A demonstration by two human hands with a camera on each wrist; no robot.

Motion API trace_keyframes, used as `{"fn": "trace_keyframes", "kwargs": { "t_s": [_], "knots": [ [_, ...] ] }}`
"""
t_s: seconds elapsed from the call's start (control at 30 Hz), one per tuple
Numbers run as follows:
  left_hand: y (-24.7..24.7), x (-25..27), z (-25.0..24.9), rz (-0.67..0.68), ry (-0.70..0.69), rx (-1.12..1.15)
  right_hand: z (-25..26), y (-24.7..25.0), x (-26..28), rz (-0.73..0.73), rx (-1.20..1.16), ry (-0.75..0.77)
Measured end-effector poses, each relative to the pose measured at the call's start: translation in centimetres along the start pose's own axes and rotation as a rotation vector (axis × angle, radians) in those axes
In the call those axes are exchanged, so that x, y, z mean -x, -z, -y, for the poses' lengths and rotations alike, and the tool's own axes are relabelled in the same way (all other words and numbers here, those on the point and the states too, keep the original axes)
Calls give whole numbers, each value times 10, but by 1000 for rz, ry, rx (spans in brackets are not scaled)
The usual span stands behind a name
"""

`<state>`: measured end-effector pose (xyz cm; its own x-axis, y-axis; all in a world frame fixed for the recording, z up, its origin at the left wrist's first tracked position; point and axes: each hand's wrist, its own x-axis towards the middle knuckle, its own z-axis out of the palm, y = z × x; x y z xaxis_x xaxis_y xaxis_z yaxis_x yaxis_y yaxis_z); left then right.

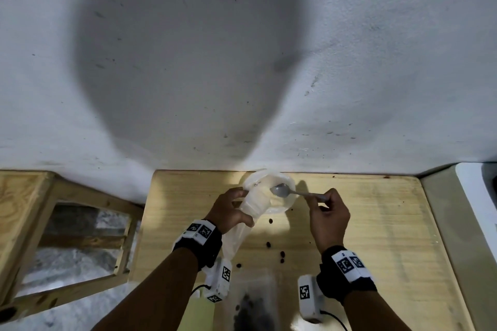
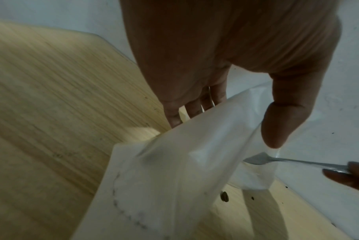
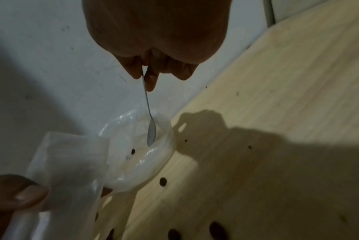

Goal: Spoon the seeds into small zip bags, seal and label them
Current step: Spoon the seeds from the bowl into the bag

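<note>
My left hand (image 1: 231,208) grips a translucent zip bag (image 1: 251,207) near its mouth, and the mouth leans over a clear plastic bowl (image 1: 289,203) at the table's far edge. The bag (image 2: 174,170) hangs down from thumb and fingers. My right hand (image 1: 326,209) pinches the handle of a metal spoon (image 1: 281,190), whose head is inside the bowl. In the right wrist view the spoon (image 3: 151,129) points down into the bowl (image 3: 154,164), where one or two dark seeds (image 3: 133,151) lie. Several dark seeds (image 1: 269,244) are scattered on the wooden table (image 1: 376,223).
A second bag with dark seeds (image 1: 252,306) lies at the table's near edge between my wrists. A white wall (image 1: 242,62) rises right behind the bowl. A wooden frame (image 1: 67,236) stands to the left, and a white appliance (image 1: 478,196) to the right.
</note>
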<state>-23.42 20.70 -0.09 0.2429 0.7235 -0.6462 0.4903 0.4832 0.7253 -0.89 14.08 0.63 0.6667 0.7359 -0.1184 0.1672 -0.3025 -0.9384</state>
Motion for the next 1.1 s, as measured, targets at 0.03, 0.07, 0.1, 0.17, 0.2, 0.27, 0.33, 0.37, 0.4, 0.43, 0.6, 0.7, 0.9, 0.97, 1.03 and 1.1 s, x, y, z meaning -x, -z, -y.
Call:
{"fn": "trace_keyframes", "kwargs": {
  "t_s": [0.03, 0.07, 0.1, 0.17, 0.2, 0.27, 0.33, 0.37, 0.4, 0.43, 0.6, 0.7, 0.9, 0.97, 1.03, 1.1],
  "knots": [
    [0, 0, 0, 4, 1, 1, -4, -4, 2, -1, 2, -18],
    [0, -1, 0, 10, -1, 2, -9, -7, 3, -2, -1, -37],
    [0, -1, 0, 16, -2, 4, -13, -11, 5, -3, -2, -51],
    [0, -1, -2, 29, 2, 6, -22, -17, 7, -2, -4, -74],
    [1, -1, -2, 37, 7, 10, -25, -20, 8, -1, -17, -86],
    [1, -2, -2, 50, 15, 22, -31, -25, 11, 10, -51, -114],
    [2, -1, -2, 49, 21, 32, -37, -30, 14, 35, -81, -136],
    [3, -2, -2, 48, 24, 40, -40, -31, 15, 48, -99, -146],
    [3, -2, -1, 47, 25, 45, -41, -32, 15, 59, -114, -157],
    [4, -2, -1, 47, 28, 47, -42, -33, 16, 69, -127, -166],
    [6, -5, 1, 45, 26, 50, -52, -32, 17, 93, -213, -280],
    [7, -4, 1, 58, 16, 45, -51, -31, 14, 88, -257, -418],
    [11, -4, 1, 30, 26, 60, -44, -22, 0, 12, -295, -556],
    [13, -4, 1, 10, 42, 79, -43, -16, -4, -11, -291, -562],
    [13, -5, 3, -2, 56, 85, -41, -10, -7, -29, -280, -533],
    [13, -6, 4, -10, 63, 86, -38, -7, -9, -32, -273, -488]
  ]
}}
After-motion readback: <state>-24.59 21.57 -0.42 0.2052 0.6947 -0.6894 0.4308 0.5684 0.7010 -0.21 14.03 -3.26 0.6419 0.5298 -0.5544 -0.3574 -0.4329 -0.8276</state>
